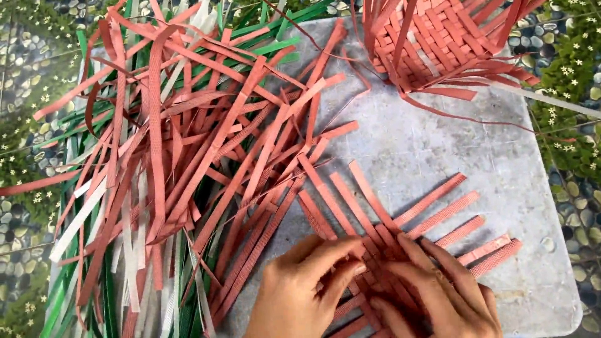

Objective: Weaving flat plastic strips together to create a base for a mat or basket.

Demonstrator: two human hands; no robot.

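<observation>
Pressing flat, fingers [341, 270] of left hand [300, 294] and right hand [438, 294] lie extended on the woven strip mat [375, 244], gripping nothing. Mat sits on grey counter [438, 144], near edge. Strips judged light, springy, slippery; best pinched at crossings. Loose strip pile [175, 156] crowds left; half-woven basket [438, 37] beyond.

No packages, labels, signs or screens in view.

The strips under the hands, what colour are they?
The strips are reddish-pink with a fine woven texture, seen clearly in the head view.
</observation>
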